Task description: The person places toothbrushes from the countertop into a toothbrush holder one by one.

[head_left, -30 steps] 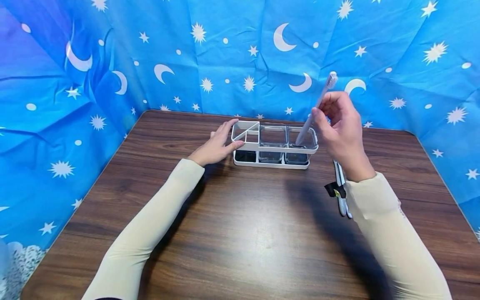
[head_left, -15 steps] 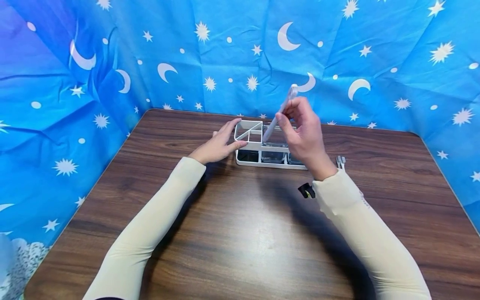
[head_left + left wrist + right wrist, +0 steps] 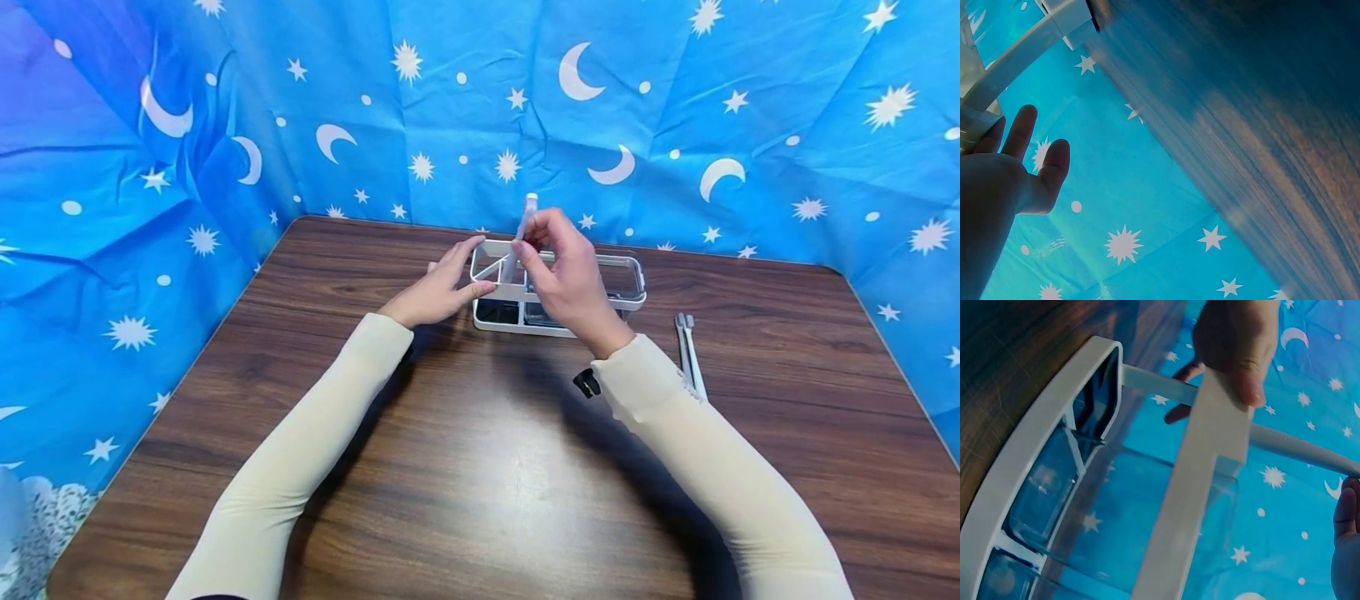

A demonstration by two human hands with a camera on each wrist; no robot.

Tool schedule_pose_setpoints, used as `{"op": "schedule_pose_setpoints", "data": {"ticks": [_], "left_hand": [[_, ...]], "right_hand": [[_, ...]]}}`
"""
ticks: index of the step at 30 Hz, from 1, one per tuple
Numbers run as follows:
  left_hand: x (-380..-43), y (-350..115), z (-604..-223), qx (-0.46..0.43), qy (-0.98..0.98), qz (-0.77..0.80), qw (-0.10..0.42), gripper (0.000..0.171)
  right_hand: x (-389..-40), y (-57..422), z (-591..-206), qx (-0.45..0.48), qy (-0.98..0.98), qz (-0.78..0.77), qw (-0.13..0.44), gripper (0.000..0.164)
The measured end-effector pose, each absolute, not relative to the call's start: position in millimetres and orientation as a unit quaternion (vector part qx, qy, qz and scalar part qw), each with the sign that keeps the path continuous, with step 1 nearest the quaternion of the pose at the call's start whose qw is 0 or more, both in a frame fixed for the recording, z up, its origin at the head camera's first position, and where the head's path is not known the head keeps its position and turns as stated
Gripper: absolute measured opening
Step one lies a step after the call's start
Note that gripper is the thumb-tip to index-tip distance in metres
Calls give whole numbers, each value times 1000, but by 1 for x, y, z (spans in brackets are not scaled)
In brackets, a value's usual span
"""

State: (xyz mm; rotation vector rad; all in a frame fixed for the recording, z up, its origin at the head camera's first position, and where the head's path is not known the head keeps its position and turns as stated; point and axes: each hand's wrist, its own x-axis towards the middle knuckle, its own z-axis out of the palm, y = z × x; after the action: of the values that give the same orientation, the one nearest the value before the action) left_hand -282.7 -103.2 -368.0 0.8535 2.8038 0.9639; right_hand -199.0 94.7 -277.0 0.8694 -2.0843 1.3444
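Note:
A white two-level toothbrush holder (image 3: 510, 292) stands near the table's back edge. At its left end my left hand (image 3: 442, 287) grips the upper tier, thumb on the front and fingers toward the back; the thumb (image 3: 1250, 387) shows in the right wrist view. My right hand (image 3: 566, 267) pinches a pale toothbrush (image 3: 527, 218), head up. The lower end of its handle (image 3: 1304, 450) is in the divided left section of the upper tier. In the right wrist view only fingertips (image 3: 1346, 506) of my right hand show at the edge.
Two more toothbrushes (image 3: 687, 350) lie on the wooden table (image 3: 480, 467) to the right, partly under my right sleeve. A small black piece (image 3: 587, 383) shows beside the cuff. Clear cups (image 3: 1041, 481) fill other holder sections. A blue star-and-moon cloth (image 3: 450, 108) hangs behind.
My right hand has carried the toothbrush leftward from over the right cup, past the middle one, to the divided left section, and lowered it. The left hand stays at the holder's left end.

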Motion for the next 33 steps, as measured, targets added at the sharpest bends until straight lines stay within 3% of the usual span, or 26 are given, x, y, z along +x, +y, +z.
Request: {"op": "schedule_pose_setpoints", "data": {"ticks": [7,19,33], "left_hand": [[-282,-103,-368,276,908,314,32,74],[-282,-103,-364,281,905,317,30,71],[-282,-102,-365,283,906,314,23,70]], "right_hand": [[-224,95,-304,303,-792,486,213,12],[-232,94,-317,249,-863,425,112,12],[-234,98,-328,241,-889,370,119,13]]}}
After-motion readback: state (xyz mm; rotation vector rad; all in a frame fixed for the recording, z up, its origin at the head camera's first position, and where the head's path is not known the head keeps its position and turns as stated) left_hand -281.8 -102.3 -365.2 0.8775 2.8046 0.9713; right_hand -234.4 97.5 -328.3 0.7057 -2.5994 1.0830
